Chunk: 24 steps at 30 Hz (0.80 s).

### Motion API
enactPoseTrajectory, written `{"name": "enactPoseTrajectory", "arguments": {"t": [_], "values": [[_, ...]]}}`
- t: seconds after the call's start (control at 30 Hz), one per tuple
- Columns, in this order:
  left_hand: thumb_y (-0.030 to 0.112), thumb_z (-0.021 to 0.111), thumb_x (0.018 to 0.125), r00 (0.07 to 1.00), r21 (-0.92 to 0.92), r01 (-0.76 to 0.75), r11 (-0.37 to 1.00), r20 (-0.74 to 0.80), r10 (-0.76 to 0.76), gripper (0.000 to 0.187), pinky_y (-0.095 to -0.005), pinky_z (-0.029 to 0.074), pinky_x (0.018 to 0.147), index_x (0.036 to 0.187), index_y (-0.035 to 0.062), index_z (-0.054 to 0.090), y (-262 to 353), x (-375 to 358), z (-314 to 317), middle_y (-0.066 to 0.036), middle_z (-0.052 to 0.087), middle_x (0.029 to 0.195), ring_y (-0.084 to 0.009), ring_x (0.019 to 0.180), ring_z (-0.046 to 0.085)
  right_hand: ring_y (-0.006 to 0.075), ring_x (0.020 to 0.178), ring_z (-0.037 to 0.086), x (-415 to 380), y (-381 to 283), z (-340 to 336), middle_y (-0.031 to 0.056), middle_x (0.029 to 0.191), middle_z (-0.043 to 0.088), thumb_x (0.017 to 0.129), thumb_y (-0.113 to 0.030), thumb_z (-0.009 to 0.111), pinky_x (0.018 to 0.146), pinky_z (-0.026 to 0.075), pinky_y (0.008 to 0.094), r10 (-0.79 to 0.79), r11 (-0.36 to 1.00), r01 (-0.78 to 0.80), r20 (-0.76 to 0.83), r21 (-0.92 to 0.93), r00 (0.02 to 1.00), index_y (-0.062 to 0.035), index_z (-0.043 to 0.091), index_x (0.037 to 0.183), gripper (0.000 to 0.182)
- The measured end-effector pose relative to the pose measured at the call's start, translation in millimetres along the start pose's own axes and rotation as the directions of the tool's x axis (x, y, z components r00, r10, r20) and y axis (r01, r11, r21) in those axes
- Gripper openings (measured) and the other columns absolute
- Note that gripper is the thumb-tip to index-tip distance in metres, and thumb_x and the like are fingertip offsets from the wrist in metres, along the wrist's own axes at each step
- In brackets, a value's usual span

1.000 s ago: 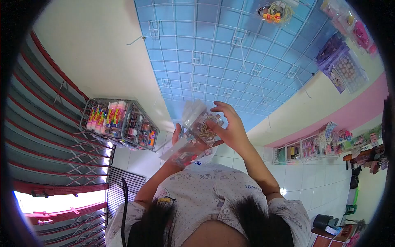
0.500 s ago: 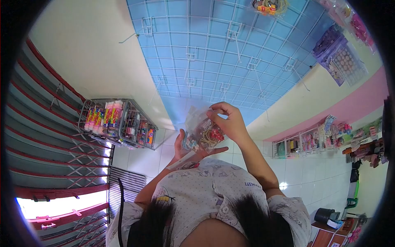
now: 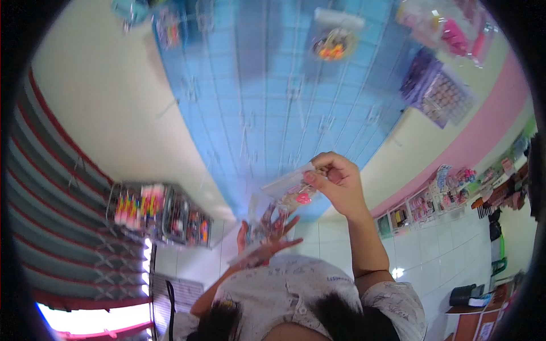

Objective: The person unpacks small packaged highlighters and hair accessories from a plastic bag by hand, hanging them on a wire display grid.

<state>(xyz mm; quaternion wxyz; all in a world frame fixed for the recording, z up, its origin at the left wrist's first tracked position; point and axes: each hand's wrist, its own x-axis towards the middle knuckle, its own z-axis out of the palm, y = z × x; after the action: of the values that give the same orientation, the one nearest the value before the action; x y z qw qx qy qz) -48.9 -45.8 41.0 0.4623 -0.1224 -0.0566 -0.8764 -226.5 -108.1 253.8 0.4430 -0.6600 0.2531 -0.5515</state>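
Head view: right hand (image 3: 341, 184) pinches a clear, crinkly, flat plastic packet (image 3: 293, 187).

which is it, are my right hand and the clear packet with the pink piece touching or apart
Touching: the head view shows the right hand's thumb overlapping the clear packet's upper right end.

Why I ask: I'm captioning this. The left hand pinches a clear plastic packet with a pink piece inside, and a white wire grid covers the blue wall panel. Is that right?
Wrong hand: the head view shows the right hand pinching the clear plastic packet with a pink piece inside. A white wire grid does cover the blue wall panel.
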Motion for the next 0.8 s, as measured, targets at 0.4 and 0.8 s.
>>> {"name": "enactPoseTrajectory", "arguments": {"t": [0.4, 0.8], "values": [[0.07, 0.055, 0.072, 0.998, 0.267, 0.029, 0.963, -0.062, -0.013, 0.092, -0.0649, 0.014, 0.107, 0.146, 0.0256, 0.021, -12, 2, 73, -0.015, 0.012, 0.152, -0.0326, 0.141, 0.009, 0.0077, 0.071, 0.058, 102, -95, -37, 0.0037, 0.08, 0.064, 0.081, -0.014, 0.072, 0.062, 0.046, 0.0207, -0.451, 0.893, 0.408, -0.367, -0.192, 0.813, 0.0006, 0.061, 0.09, 0.02], [0.072, 0.051, 0.074, 0.999, 0.332, 0.016, 0.943, -0.049, 0.001, 0.09, -0.0623, 0.017, 0.107, 0.146, 0.026, 0.02, -6, 3, 72, -0.016, 0.01, 0.152, -0.0321, 0.14, 0.01, 0.0061, 0.07, 0.058, 127, -100, -47, 0.0034, 0.078, 0.064, 0.082, -0.015, 0.072, 0.061, 0.047, 0.0194, -0.535, 0.841, 0.497, -0.455, -0.212, 0.712, 0.0002, 0.062, 0.087, 0.019]]}}
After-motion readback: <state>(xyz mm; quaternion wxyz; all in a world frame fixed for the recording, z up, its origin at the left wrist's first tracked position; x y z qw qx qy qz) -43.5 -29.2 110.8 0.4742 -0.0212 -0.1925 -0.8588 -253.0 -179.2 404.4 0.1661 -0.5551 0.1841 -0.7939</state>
